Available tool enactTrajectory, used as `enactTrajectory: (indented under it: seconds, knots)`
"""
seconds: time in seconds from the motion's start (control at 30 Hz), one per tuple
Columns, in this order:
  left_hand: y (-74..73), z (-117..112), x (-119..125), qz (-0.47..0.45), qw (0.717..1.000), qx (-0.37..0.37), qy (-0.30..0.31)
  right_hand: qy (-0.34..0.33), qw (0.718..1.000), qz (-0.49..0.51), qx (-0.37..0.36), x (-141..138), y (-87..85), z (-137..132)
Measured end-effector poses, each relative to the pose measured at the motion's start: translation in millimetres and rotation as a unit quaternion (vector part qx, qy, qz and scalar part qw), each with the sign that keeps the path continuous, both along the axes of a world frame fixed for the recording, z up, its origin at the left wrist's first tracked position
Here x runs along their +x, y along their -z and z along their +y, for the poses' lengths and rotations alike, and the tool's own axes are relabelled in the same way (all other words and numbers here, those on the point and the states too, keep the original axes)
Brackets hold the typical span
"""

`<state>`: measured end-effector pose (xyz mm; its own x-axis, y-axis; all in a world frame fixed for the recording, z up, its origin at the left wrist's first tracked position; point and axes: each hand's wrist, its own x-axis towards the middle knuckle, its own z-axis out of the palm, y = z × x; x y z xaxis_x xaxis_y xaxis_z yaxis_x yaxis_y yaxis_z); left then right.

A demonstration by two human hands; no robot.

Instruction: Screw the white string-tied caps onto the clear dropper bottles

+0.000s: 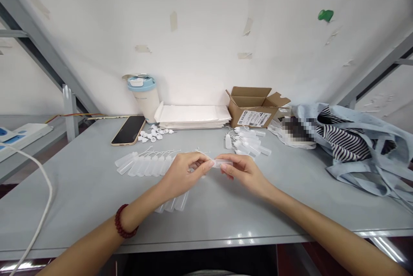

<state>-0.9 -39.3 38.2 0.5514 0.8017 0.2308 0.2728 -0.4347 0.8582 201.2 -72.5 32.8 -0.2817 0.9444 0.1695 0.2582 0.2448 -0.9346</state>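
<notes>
Above the middle of the grey table, my two hands meet around one small translucent plastic squeeze bottle. My right hand pinches its body between thumb and fingers. At its white neck end, my left hand is closed in a pinch; the fingertips cover whatever part is there. A row of similar bottles with thin white stems lies left of and behind my left hand. A few more bottles lie below my left wrist, partly hidden by it. A loose pile of bottles is beyond my right hand.
Small white caps lie beside a phone. Behind stand a lidded cup, a stack of white envelopes and an open cardboard box. A light-blue bag lies right; a power strip with a white cable sits left.
</notes>
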Motion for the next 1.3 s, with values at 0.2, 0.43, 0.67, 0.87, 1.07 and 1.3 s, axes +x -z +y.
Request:
enactTrajectory:
  seconds: [0.2,0.43,0.67,0.87,1.07,1.3]
  knots:
    - [-9.6,0,-1,0.001,0.996,-0.088,-0.005,0.010,0.973,-0.065,0.221,-1,4.3,-1]
    - [-12.0,29,-20,0.140,0.983,0.031,-0.117,0.110,0.919,-0.135,0.353,12,5.4,10]
    - [8.3,95,-86,0.298,0.894,0.176,-0.283,0.258,0.850,-0.257,0.380,57,17.1,50]
    - [23.1,113,-101,0.356,0.883,0.187,-0.241,0.279,0.836,-0.311,0.356,70,26.0,64]
    - [32.9,115,-98,0.367,0.882,0.199,-0.218,0.078,0.882,-0.297,0.357,28,18.9,29]
    - [25.9,105,-87,0.353,0.889,0.209,-0.204,-0.130,0.884,-0.352,0.278,-12,15.3,0]
